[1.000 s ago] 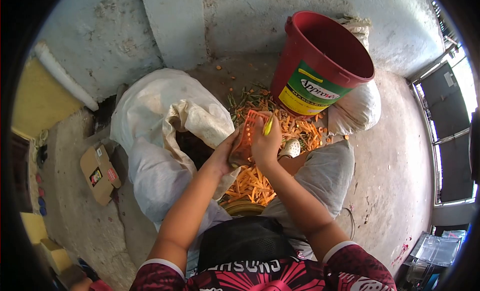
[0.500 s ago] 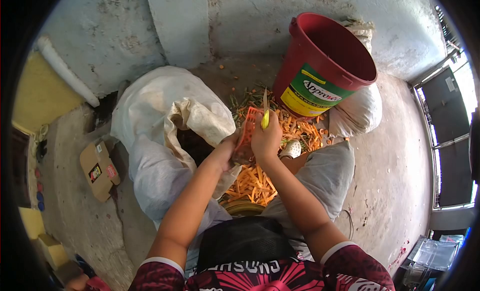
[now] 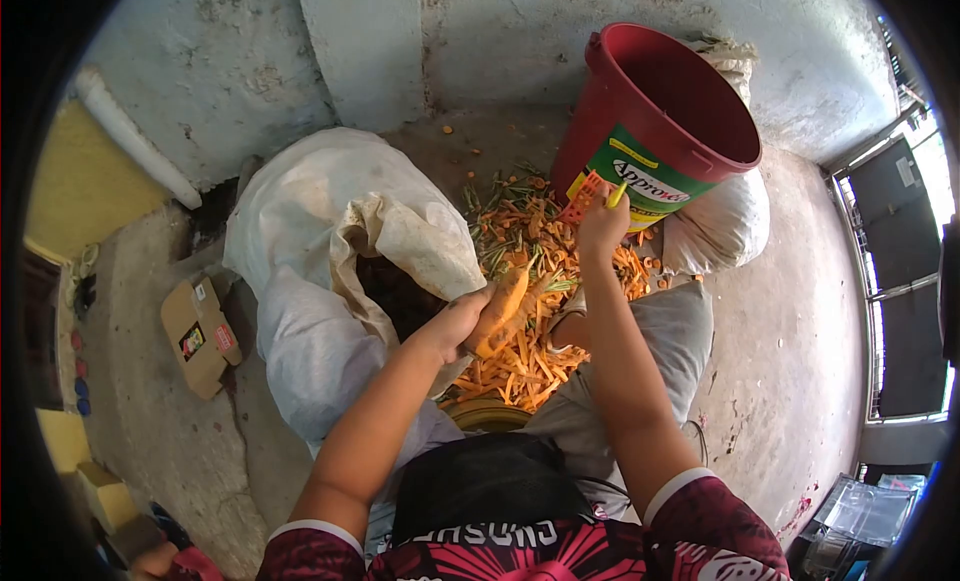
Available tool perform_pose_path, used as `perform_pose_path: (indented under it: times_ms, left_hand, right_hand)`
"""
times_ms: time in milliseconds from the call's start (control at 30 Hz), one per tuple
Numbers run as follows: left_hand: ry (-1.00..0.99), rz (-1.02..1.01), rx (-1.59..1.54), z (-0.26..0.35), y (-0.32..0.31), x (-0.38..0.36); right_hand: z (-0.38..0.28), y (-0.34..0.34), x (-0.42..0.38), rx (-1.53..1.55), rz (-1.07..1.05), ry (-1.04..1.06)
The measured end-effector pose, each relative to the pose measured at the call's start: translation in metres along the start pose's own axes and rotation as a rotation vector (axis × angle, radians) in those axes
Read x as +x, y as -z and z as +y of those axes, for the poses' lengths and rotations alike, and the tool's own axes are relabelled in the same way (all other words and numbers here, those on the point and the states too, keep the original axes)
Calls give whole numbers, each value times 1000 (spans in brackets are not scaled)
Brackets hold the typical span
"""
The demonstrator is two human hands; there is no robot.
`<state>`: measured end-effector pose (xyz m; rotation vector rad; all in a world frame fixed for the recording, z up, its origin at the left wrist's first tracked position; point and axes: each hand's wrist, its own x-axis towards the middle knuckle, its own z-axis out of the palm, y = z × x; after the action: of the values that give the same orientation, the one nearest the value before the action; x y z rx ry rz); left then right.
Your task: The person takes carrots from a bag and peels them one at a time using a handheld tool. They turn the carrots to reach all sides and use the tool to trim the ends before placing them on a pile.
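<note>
My left hand (image 3: 461, 322) is wrapped round a thick carrot (image 3: 503, 309), orange with brownish patches, above a heap of orange peelings (image 3: 525, 366). Out to the right, in front of the red bucket, my right hand (image 3: 606, 228) grips an orange slotted plastic tool (image 3: 580, 197), which looks like a peeler or grater. A yellow knife handle (image 3: 617, 195) also sticks out of this hand; its blade cannot be made out. Close to my left forearm, a white sack (image 3: 335, 206) stands with its mouth rolled open and a dark inside.
A tall dark red bucket (image 3: 655, 101) with a green label stands at the back right, near a filled white sack (image 3: 722, 226). Peelings and green stalks (image 3: 515, 206) litter the floor before it. A yellowish basin rim (image 3: 485, 415) shows between my legs. Flattened cardboard (image 3: 200, 339) lies left.
My right hand has swung away to the right and forward with the slotted tool and knife. The carrot in my left hand now shows plainly; the tool was in front of it.
</note>
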<state>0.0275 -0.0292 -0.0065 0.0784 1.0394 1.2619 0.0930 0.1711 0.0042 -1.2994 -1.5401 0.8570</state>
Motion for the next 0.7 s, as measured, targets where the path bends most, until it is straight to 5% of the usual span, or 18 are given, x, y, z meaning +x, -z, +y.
perform_pose_path:
  times_ms: [333,533,700]
  left_hand:
    - [-28,32,-222,5,10,15]
    - [-18,17,-351,7,4,11]
    - [-16,-156,-410,0,15,20]
  right_hand:
    - [-14,1,-68,331,-338,-36]
    - [-36,9,-113,170,-286,212]
    - [-39,10,-119,121,-299,137]
